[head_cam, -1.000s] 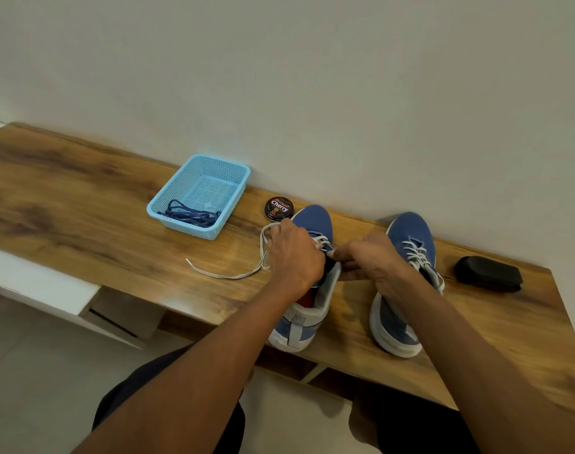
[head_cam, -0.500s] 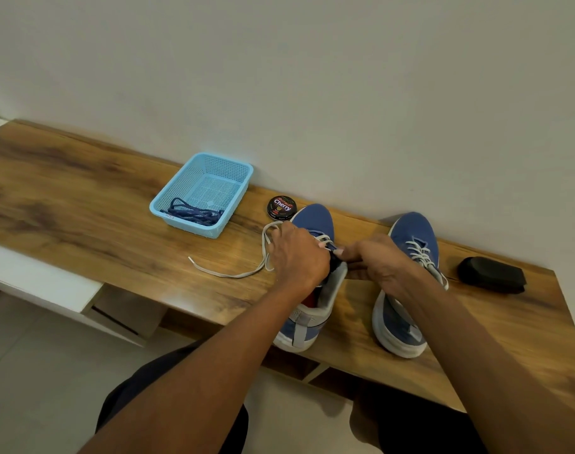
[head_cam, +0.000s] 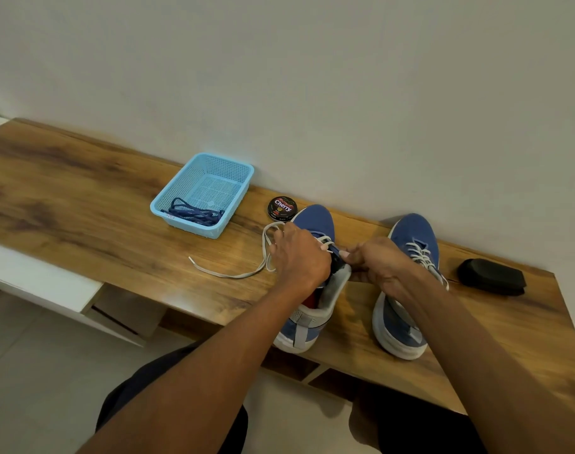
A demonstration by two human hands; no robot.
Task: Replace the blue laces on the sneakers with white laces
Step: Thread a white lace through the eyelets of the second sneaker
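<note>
Two blue sneakers stand on the wooden bench (head_cam: 83, 204), toes to the wall. The left sneaker (head_cam: 315, 221) is partly laced with a white lace (head_cam: 227, 273), whose free end trails left across the wood. My left hand (head_cam: 299, 253) rests over that sneaker's eyelets and holds the lace, a loop showing by its fingers. My right hand (head_cam: 374, 263) pinches something small at the sneaker's right eyelet edge; the hand hides it. The right sneaker (head_cam: 413, 237) carries white laces. Blue laces (head_cam: 194, 213) lie in a light blue basket (head_cam: 237, 172).
A round black polish tin (head_cam: 282, 208) sits against the wall behind the left sneaker. A black shoe brush (head_cam: 490, 280) lies at the bench's right end. A white shelf (head_cam: 34, 283) juts out below the bench at left. My knees are under the front edge.
Both hands stay at the left sneaker's eyelets, with the right hand shifted slightly to the right along the shoe's edge. The trailing lace end looks unmoved.
</note>
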